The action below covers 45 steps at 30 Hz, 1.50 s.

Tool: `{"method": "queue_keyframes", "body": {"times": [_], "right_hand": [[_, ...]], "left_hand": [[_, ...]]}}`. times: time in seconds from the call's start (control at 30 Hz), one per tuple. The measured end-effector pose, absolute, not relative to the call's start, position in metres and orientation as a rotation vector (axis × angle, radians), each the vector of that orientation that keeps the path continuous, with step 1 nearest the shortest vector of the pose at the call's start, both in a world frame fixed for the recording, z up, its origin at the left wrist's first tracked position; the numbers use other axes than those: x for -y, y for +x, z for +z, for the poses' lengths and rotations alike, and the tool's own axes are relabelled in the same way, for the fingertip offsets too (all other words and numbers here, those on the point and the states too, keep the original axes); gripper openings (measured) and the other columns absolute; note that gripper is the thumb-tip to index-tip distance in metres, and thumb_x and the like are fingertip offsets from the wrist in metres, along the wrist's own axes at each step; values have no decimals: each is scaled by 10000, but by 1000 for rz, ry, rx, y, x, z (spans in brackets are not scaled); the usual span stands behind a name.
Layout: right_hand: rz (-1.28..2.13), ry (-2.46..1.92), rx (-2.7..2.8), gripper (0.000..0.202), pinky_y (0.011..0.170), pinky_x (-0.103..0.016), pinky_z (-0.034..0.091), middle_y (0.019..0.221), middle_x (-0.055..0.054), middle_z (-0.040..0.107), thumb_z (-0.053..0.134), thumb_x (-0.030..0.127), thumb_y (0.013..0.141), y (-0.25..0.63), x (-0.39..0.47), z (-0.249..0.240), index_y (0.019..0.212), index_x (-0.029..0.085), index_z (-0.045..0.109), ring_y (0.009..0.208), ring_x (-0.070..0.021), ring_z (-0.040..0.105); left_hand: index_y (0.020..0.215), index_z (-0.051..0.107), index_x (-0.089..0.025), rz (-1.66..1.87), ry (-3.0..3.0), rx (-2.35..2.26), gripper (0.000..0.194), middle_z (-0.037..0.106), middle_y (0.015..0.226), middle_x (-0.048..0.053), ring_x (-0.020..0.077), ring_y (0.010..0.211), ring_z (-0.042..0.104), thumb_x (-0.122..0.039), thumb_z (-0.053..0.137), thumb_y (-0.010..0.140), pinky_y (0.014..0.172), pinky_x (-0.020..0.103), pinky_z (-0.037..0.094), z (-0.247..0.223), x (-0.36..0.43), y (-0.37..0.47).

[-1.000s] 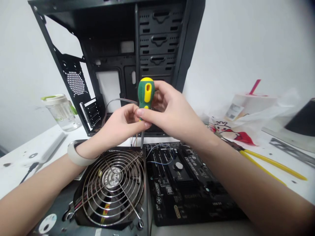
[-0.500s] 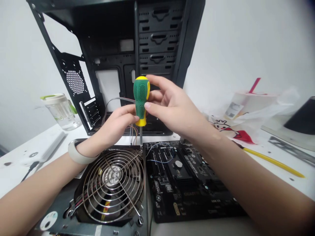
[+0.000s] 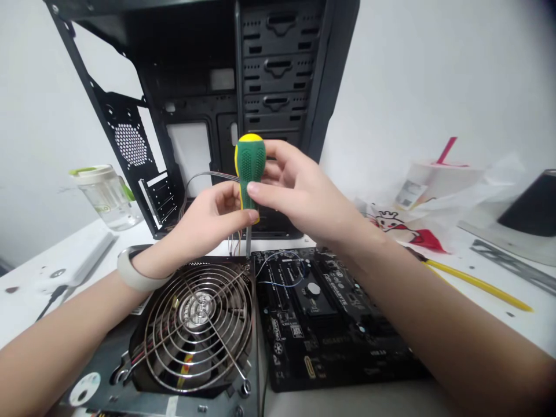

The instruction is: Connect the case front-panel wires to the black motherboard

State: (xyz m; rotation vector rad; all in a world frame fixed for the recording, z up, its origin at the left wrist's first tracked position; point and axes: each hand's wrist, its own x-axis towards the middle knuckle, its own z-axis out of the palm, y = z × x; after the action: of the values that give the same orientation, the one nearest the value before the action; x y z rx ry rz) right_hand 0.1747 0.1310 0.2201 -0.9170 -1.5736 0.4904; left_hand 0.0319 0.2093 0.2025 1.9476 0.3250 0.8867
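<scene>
An upright screwdriver (image 3: 251,165) with a green and yellow handle is gripped by both hands. My right hand (image 3: 295,188) closes its fingers and thumb round the handle from the right. From the left, my left hand (image 3: 212,214) pinches the lower handle, its thumb across the front. The shaft points down to the upper right corner of the wire fan guard (image 3: 200,327), where the tip meets a screw spot too small to make out. Under the guard is a fan in a metal power supply (image 3: 104,362). A black motherboard (image 3: 330,341) lies right beside it.
A black computer case (image 3: 278,133) stands open behind my hands, with thin cables (image 3: 208,174) inside. At left are a clear cup (image 3: 108,200) and a white box-like device (image 3: 82,258). A yellow-handled tool (image 3: 482,284), a drink cup (image 3: 438,179) and a plastic bag (image 3: 395,223) are at right.
The screwdriver handle has turned about its upright axis, its yellow strip passing from the right side to the left. My left thumb has moved right across the lower handle.
</scene>
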Motion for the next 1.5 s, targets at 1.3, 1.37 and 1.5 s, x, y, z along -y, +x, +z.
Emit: {"method": "queue_keyframes", "body": {"times": [1.3, 1.37, 1.5], "right_hand": [[386, -1060, 1530, 410, 764, -269, 541, 926, 6, 613, 701, 89, 737, 174, -126, 226, 1088, 213, 530, 863, -143, 618], [381, -1050, 1553, 386, 794, -260, 539, 959, 8, 612, 707, 96, 744, 173, -125, 226, 1059, 222, 524, 898, -139, 616], [575, -959, 1567, 418, 804, -247, 550, 969, 22, 629, 636, -1, 729, 176, -123, 231, 1053, 228, 505, 962, -138, 631]], "left_hand": [[835, 590, -172, 806, 1890, -219, 391, 605, 773, -5, 134, 739, 563, -412, 848, 668, 677, 254, 446, 197, -218, 30], [800, 559, -178, 794, 1915, -227, 410, 595, 748, -10, 126, 700, 545, -394, 869, 640, 638, 251, 434, 197, -216, 31], [766, 581, -167, 764, 1831, -192, 291, 615, 758, 7, 122, 687, 547, -330, 811, 691, 640, 258, 435, 197, -219, 31]]}}
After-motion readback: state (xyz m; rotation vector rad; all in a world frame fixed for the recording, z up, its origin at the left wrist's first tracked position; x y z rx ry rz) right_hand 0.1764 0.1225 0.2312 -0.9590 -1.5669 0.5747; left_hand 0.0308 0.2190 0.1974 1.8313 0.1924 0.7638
